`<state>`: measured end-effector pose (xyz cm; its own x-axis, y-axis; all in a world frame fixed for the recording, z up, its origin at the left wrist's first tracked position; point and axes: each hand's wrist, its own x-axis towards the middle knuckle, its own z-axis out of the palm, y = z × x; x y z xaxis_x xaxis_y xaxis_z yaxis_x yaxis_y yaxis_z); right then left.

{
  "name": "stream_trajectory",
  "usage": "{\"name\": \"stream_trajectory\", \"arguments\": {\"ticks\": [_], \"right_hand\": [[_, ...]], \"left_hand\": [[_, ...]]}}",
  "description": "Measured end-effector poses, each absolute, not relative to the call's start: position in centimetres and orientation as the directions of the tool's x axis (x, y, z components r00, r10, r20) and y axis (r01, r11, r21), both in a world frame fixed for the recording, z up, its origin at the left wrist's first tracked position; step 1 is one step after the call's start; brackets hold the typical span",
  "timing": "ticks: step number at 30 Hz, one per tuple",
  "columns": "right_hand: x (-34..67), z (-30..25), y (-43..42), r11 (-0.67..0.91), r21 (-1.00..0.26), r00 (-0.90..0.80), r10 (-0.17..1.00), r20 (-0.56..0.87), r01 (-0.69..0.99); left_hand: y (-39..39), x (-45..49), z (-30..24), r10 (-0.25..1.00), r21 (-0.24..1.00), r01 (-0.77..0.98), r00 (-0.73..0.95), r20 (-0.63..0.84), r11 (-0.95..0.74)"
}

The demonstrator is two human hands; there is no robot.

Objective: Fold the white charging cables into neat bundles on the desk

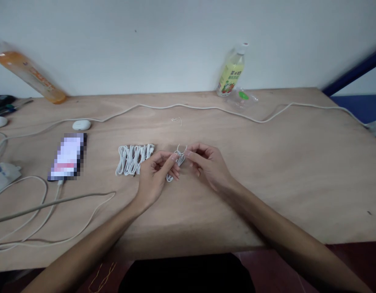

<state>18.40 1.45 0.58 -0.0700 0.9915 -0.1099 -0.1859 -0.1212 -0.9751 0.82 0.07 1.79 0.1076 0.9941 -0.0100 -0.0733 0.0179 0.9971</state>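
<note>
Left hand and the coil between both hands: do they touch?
Touching. The head view shows the left hand pinching the coil with thumb and fingers.

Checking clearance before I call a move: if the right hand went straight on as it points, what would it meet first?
The right hand would likely first meet the coiled white cable held in the left hand; depth is unclear, and its fingertips may already touch the cable.

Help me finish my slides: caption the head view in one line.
Left hand holds a cable coil, right hand touching it, beside bundled cables.
</note>
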Motion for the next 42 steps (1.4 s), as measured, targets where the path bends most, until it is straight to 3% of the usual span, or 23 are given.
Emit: {"name": "stream_trajectory", "arguments": {"ticks": [6, 11, 23, 27, 36, 42], "right_hand": [[20.0, 0.9, 2.7, -0.262, -0.963, 0.135, 0.959, -0.251, 0.071], [20.9, 1.0, 3.0, -0.297, -0.903, 0.124, 0.954, -0.271, 0.311], [20.9, 1.6, 2.6, -0.247, -0.877, 0.173, 0.966, -0.191, 0.412], [20.7, 1.5, 2.3, -0.224, -0.855, 0.203, 0.969, -0.143, 0.468], [19.9, 0.1, 1.6, 0.151, -0.887, 0.070, 0.977, 0.201, 0.436], [19.7, -0.7, 1.0, 0.461, -0.729, -0.195, 0.885, 0.423, 0.507]], "left_hand": [[0.2, 0.5, 1.2, 0.998, 0.997, 0.050, 0.037, 0.055, -0.056], [0.1, 0.4, 0.8, 0.978, 0.945, 0.264, -0.019, 0.208, -0.195], [0.0, -0.1, -0.6, 0.935, 0.687, 0.642, 0.151, 0.321, -0.340], [0.0, -0.2, -1.2, 0.930, 0.642, 0.677, 0.205, 0.305, -0.360], [0.2, -0.4, -1.6, 0.904, 0.716, 0.553, 0.279, 0.324, -0.427], [-0.2, -0.2, -0.8, 0.903, 0.742, 0.518, 0.285, 0.321, -0.427]]}}
